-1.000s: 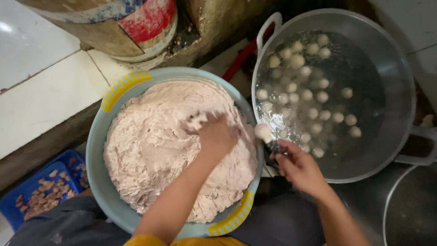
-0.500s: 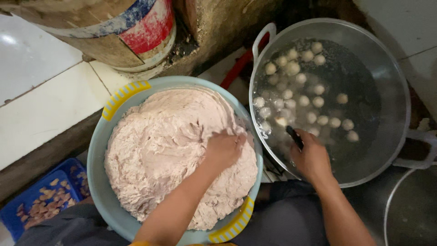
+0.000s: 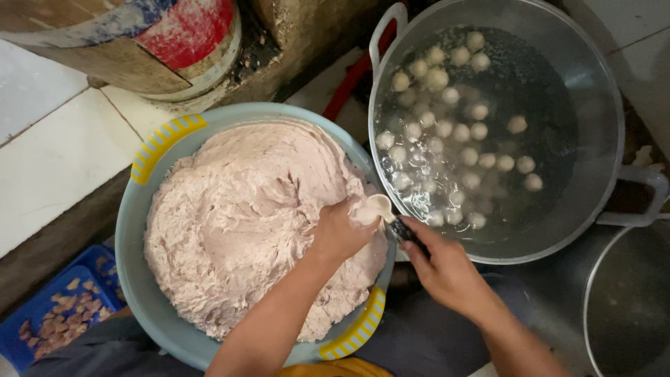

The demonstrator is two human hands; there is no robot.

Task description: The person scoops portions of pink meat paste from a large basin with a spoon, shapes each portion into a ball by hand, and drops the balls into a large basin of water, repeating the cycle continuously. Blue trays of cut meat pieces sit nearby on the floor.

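A light-blue basin (image 3: 139, 279) with yellow striped handles holds a big mass of pale pink paste (image 3: 237, 216). My left hand (image 3: 342, 230) is closed in a fist at the paste's right edge, with a lump of paste squeezed out at its top. My right hand (image 3: 447, 272) grips a dark-handled spoon (image 3: 391, 213) whose bowl touches that lump. To the right stands a large metal pot (image 3: 600, 105) of water with several pale balls (image 3: 453, 132) floating in it.
A worn painted drum (image 3: 160, 42) stands at the top left on white floor tiles (image 3: 49, 153). A blue crate (image 3: 49, 314) with brown pieces sits at the bottom left. Part of another metal pot (image 3: 628, 300) shows at the bottom right. A red hose (image 3: 349, 80) runs between basin and pot.
My left hand pulled from the middle of the paste to its right edge and closed into a fist. My right hand brought the spoon back from the pot to the fist.
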